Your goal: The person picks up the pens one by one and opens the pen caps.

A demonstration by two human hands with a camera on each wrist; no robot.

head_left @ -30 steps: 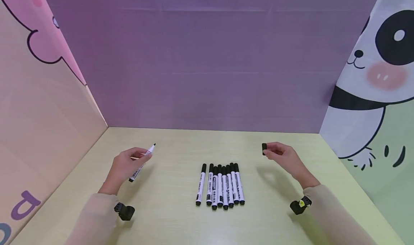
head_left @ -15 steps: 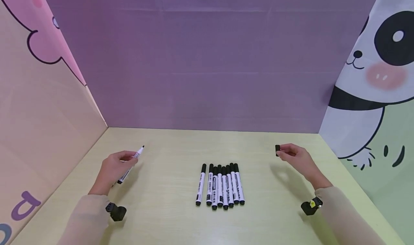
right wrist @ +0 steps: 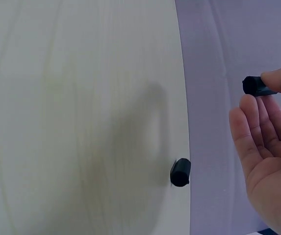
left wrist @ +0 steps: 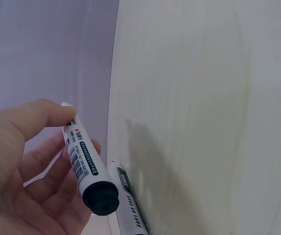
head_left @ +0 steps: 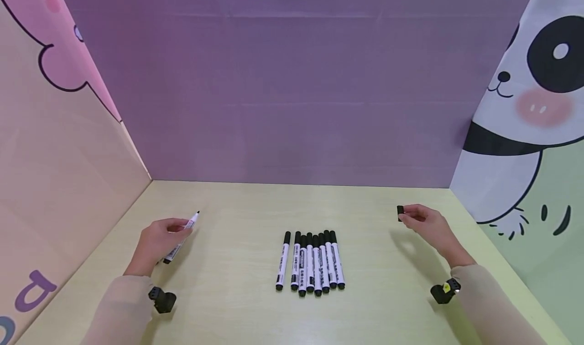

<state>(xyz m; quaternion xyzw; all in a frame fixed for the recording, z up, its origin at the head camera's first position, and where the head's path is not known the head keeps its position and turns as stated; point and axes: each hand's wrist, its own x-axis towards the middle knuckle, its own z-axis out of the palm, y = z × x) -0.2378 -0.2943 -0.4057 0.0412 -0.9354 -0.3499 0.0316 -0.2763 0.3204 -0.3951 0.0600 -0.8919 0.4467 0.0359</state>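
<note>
My left hand (head_left: 157, 241) pinches an uncapped white marker (left wrist: 84, 154) between thumb and fingers, its dark tip pointing up and away in the head view. A second white marker (left wrist: 128, 203) lies on the table under that hand, mostly hidden in the head view. On the other side, my right hand (head_left: 428, 227) pinches a black marker cap (head_left: 400, 213) at its fingertips. The right wrist view shows another black cap (right wrist: 180, 172) on the table below this hand; the head view hides it.
Several capped white markers (head_left: 316, 261) lie side by side in the middle of the pale table (head_left: 237, 304), black caps pointing away. A purple wall (head_left: 292, 97) closes off the back, and printed panels stand at left and right. Each wrist carries a small black camera.
My hands have moved apart: the left one went left and slightly nearer with the marker, the right one went right with the cap. The row of markers stays put.
</note>
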